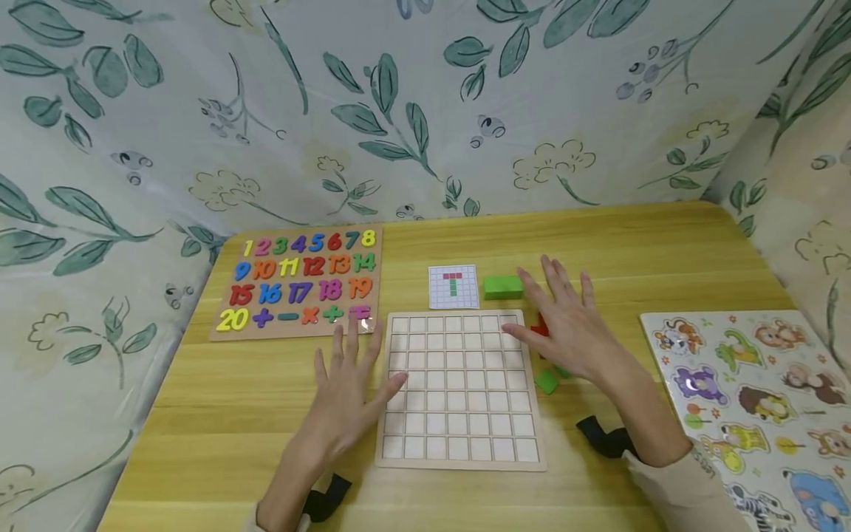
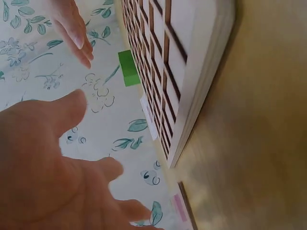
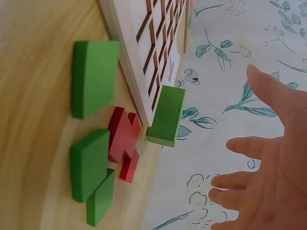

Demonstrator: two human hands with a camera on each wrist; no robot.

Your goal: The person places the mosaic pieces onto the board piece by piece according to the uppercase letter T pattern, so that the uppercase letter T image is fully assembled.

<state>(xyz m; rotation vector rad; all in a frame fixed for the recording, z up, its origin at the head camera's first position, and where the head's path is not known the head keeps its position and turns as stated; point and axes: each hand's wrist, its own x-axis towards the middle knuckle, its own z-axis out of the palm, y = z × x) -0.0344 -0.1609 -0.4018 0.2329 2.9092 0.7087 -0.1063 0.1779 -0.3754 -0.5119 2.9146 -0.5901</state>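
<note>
A wooden grid board (image 1: 459,403) of pale square cells lies between the two hands. Over its left edge, my left hand (image 1: 340,406) spreads its fingers, holding nothing. My right hand (image 1: 573,329) is spread above the upper right corner, also holding nothing. Beyond the board lie a small card (image 1: 453,288) printed with a red and green T on a grid, and a long green block (image 1: 502,287). Partly hidden under the right hand in the head view, red blocks (image 3: 123,136) and small green blocks (image 3: 95,76) sit beside the board's right edge.
A number puzzle board (image 1: 295,284) with coloured digits and signs lies at the back left. On the right is an animal puzzle board (image 1: 744,384). Floral cloth (image 1: 425,111) rises behind the wooden table (image 1: 219,428). Black straps (image 1: 605,440) show near both wrists.
</note>
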